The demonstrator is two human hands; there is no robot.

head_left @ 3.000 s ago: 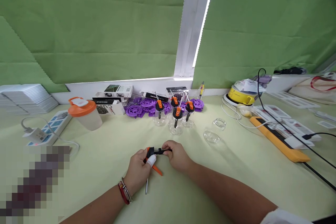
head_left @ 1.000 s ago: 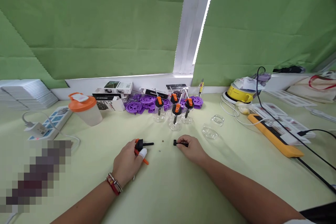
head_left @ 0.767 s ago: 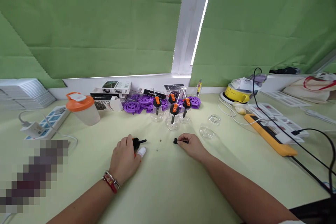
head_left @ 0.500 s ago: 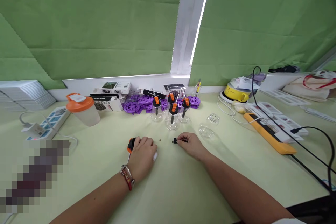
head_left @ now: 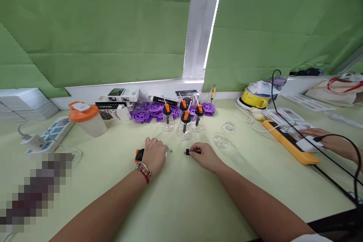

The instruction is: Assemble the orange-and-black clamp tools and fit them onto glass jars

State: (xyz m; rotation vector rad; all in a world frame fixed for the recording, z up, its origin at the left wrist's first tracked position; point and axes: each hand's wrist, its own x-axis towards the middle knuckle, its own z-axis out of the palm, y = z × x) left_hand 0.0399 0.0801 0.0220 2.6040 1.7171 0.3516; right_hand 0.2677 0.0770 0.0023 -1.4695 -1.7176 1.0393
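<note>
My left hand [head_left: 155, 155] rests low over the pale green table, fingers bent downward. A black and orange part [head_left: 138, 155] shows at its left side, and a bit of something white peeks out at its right; what the fingers grip is hidden. My right hand [head_left: 206, 156] pinches a small black piece [head_left: 187, 152] between thumb and fingers close to the tabletop. Between the two hands lies a tiny dark bit [head_left: 171, 151]. Beyond them stand several clear bottles [head_left: 185, 131] with black and orange tops. Clear rings [head_left: 222, 141] lie to the right of the bottles.
Purple wheel-shaped parts [head_left: 141, 116] and boxes [head_left: 119, 112] line the back. An orange-lidded shaker [head_left: 92, 123] and power strip [head_left: 58, 133] are left. At right are a yellow cup [head_left: 253, 99], an orange strip [head_left: 289, 141], cables and another person's hand [head_left: 326, 140].
My left hand has shifted slightly up, its wrist turned. My right hand keeps its pinch on the black piece. Another person's hand has come in at the right edge.
</note>
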